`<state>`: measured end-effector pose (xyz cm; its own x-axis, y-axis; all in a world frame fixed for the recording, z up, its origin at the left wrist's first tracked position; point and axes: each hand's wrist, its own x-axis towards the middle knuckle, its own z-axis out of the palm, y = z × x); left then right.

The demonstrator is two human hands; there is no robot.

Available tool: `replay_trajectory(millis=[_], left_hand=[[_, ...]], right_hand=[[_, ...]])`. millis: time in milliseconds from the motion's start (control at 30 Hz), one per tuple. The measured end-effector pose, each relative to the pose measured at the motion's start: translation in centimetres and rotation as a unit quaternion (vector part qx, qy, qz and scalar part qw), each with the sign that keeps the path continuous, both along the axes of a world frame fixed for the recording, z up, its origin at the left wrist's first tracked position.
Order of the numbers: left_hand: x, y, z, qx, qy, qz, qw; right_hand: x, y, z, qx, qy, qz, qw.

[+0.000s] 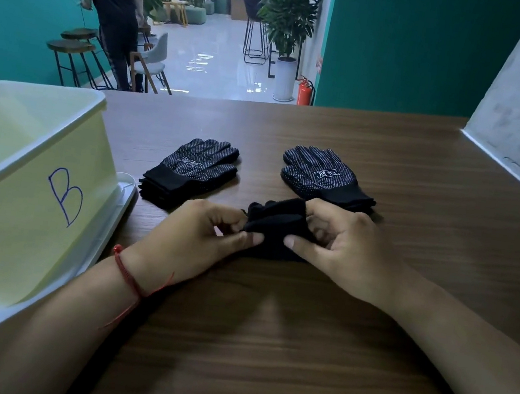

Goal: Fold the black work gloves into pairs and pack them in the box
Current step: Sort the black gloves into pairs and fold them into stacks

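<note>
Both hands meet at the middle of the wooden table. The left hand and right hand pinch a bunched black glove bundle between thumbs and curled fingers; it may be 2 gloves, hard to tell. Just beyond lie 2 stacks of dotted gloves, the left stack and the right stack. The box, marked B, stands at the left.

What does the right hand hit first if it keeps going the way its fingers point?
The right hand points left across the table, so it first meets the folded black glove bundle it is already pinching. Just beyond that lies the left hand, gripping the bundle's other side. Depth is hard to judge.
</note>
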<state>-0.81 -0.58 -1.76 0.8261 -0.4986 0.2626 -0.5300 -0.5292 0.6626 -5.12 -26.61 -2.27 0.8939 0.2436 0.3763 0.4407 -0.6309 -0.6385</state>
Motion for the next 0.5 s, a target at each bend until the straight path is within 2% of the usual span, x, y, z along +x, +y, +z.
replay_trajectory(millis=[133, 233, 333, 500], left_hand=[[0.9, 0.1, -0.2, -0.011, 0.063, 0.042, 0.997], [1.1, -0.5, -0.6, 0.007, 0.05, 0.101, 0.994], [1.1, -1.4, -1.3, 0.015, -0.013, 0.161, 0.987], [0.9, -2.0, -1.4, 0.005, -0.052, 0.2, 0.978]], right_hand=[[0.4, 0.4, -0.5, 0.052, 0.037, -0.037, 0.997], [1.0, 1.1, -0.9, 0.063, 0.036, -0.087, 0.994], [1.3, 1.7, -1.1, 0.008, 0.021, -0.14, 0.99], [0.9, 1.8, -0.7, -0.083, -0.05, -0.14, 0.985]])
